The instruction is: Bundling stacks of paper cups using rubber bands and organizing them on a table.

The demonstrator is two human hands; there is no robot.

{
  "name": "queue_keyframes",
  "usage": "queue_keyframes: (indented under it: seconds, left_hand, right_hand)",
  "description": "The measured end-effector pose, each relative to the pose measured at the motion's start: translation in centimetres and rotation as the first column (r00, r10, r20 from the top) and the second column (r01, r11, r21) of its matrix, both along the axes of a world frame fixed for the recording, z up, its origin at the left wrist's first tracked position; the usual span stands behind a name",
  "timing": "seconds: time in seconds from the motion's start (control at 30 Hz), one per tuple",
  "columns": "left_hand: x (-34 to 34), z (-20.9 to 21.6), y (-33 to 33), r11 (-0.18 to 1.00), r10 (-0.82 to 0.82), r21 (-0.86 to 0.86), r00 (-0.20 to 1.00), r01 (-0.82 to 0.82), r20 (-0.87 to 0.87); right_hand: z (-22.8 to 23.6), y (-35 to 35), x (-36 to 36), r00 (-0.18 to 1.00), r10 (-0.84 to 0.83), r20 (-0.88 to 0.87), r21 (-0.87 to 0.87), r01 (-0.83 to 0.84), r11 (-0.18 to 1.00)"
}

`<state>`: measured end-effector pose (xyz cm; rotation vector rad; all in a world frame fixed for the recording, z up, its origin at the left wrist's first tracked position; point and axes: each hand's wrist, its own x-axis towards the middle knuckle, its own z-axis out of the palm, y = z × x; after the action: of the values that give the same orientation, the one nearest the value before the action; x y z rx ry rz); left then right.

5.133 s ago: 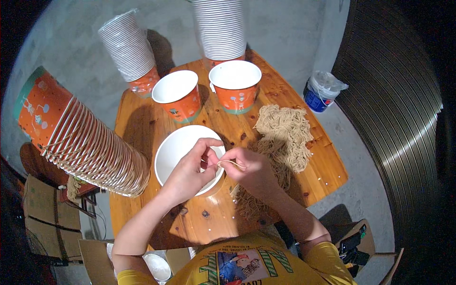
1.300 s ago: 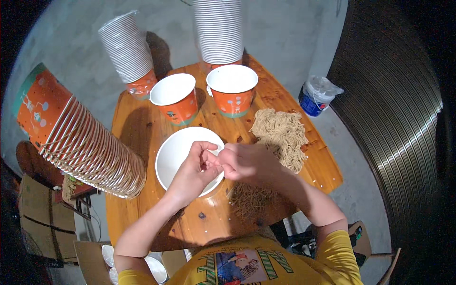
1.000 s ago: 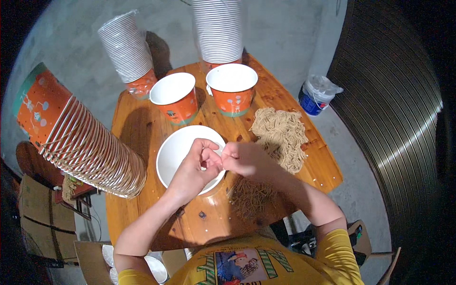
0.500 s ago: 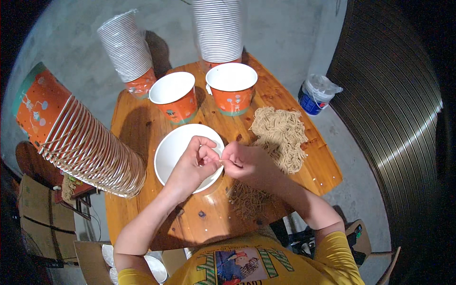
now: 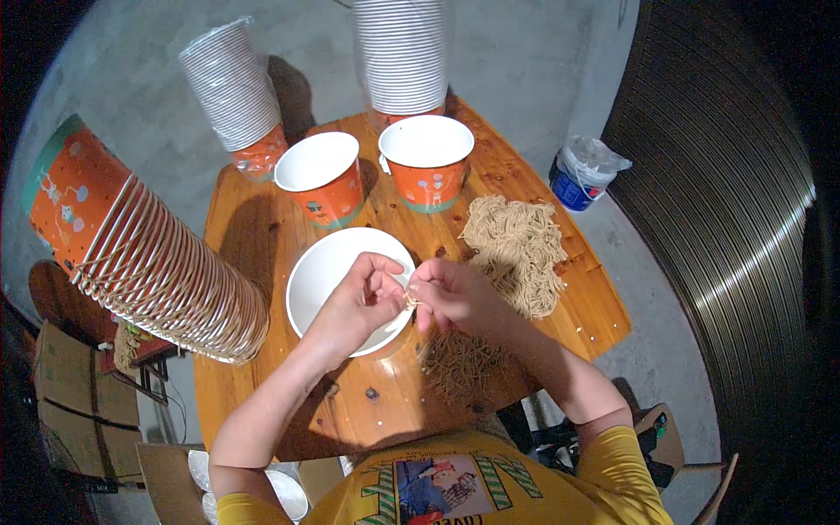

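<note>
nearest the person, a loose scatter of dry noodle bits (image 5: pixel 459 367) lay on the round wooden table (image 5: pixel 262 254), just under the right forearm. above it the two hands met over the right rim of the white bowl (image 5: pixel 337 284). the left hand (image 5: pixel 363 302) came in from the lower left with its fingers curled inward, thumb and forefinger tips drawn together on a small strand of noodle (image 5: pixel 409 302). the right hand (image 5: pixel 451 293) faced it, fingers bent and pinched on the same strand from the other side, so the fingertips of both hands were nearly touching. how much noodle sat between them could not be told; it was tiny and partly hidden by the fingers. the bowl looked bare inside where it showed.

just right of the hands lay the heap of dried noodle cakes (image 5: pixel 516 249). beyond the bowl stood two orange paper cups (image 5: pixel 328 179) (image 5: pixel 427 162), open and upright, side by side. to the left a long stack of orange cups (image 5: pixel 144 262) lay tilted, and farther back rose two stacks of white cups (image 5: pixel 232 87) (image 5: pixel 404 52). off the table at the right sat a small white and blue tub (image 5: pixel 582 171) on the grey floor.
</note>
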<state>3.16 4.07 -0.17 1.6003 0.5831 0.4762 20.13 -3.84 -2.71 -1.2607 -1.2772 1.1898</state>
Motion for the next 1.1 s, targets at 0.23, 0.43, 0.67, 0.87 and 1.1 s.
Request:
queue_keyframes:
  seconds: [0.23, 0.43, 0.67, 0.87, 1.1]
  left_hand:
    - [-0.3, -0.3, 0.2, 0.999, -0.03, 0.022, 0.998, 0.032, -0.047]
    - [-0.3, -0.5, 0.1, 0.998, -0.049, 0.03, 0.996, 0.052, -0.071]
    - [-0.5, -0.3, -0.2, 0.917, 0.028, 0.396, 0.98, 0.054, -0.196]
    - [-0.6, -0.2, -0.3, 0.909, 0.043, 0.413, 0.976, 0.05, -0.212]
    - [-0.6, 0.0, -0.3, 0.906, 0.052, 0.421, 0.972, 0.05, -0.228]
  right_hand:
    - [-0.7, -0.1, -0.4, 0.999, -0.018, -0.028, 0.032, 0.019, 0.999]
    - [-1.0, -0.3, -0.1, 0.999, -0.016, -0.034, 0.019, 0.017, 1.0]
    - [-1.1, -0.6, -0.1, 0.999, -0.026, -0.033, -0.021, 0.025, 0.999]
    - [-1.4, -0.5, -0.1, 0.999, -0.028, -0.043, -0.001, 0.028, 1.0]
    - [-0.9, -0.6, -0.3, 0.999, -0.019, -0.033, -0.013, 0.019, 1.0]
